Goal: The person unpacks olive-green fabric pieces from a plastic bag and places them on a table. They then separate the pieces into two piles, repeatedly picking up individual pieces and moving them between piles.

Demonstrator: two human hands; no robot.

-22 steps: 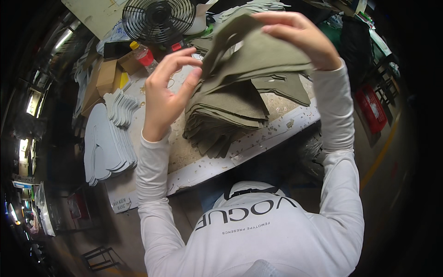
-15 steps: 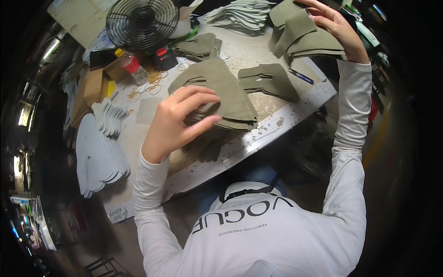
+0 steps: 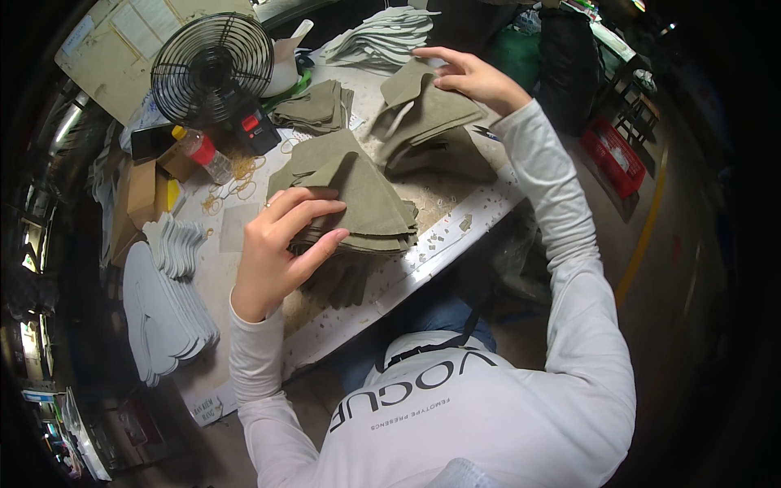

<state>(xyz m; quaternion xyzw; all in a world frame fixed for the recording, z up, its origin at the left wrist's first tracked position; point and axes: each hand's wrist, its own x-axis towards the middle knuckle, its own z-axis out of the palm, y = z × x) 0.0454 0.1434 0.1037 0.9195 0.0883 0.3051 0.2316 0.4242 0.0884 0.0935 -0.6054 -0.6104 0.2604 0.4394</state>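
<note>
Olive fabric bundle right under your right hand, on the nearer, left side of it, a flap folded up at its far end! Your fingers reach over that far edge, thumb tucked below them; you may be pinching the cloth, but I can't tell. Its long axis slants from far left to near right, over a slotted olive stack; whether they touch isn't clear. Your right hand is plainly the nearer one. And your left hand? Fingers loosely curled, thumb spread away from them, at the left side of the big olive stack, which fans out between your hands. Farther out now: a small olive pile, rubber bands, a bottle, a black fan, and pale grey pieces along the table's left
</note>
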